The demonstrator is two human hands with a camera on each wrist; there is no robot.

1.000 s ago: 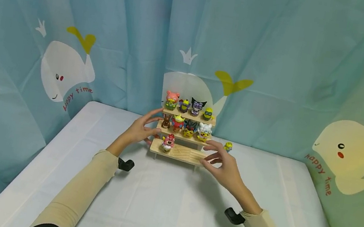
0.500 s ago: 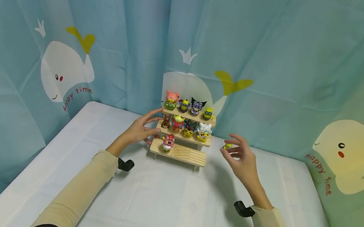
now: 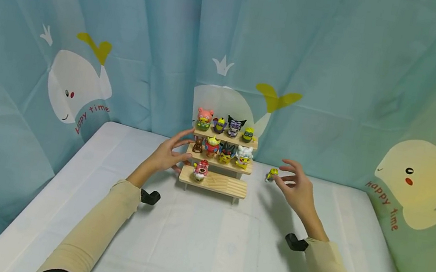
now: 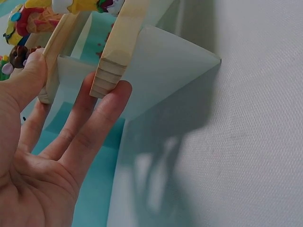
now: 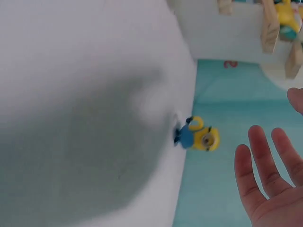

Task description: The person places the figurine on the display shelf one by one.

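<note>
A small Minion figurine (image 3: 271,174), yellow-headed and blue-bodied, stands on the white table to the right of a three-step wooden display stand (image 3: 229,186). My right hand (image 3: 300,194) hovers at its right, thumb tip near it in the head view. In the right wrist view a gap shows between the Minion and the spread fingers (image 5: 248,177). My left hand (image 3: 164,155) stays at the stand's left end. Its thumb (image 4: 35,71) touches the end of one board, and extended fingers touch the board below. A pink bear figurine (image 3: 200,170) sits on the lowest step.
Several figurines line the middle step, among them a white fluffy one (image 3: 244,156). More fill the top step, including a pink-hooded one (image 3: 204,120). A blue whale-print curtain (image 3: 340,79) hangs close behind the stand and the white table (image 3: 199,248).
My right hand has moved right from the stand's lowest step to the Minion figurine, then shifted slightly further right, uncovering it. My left hand has kept its place at the stand.
</note>
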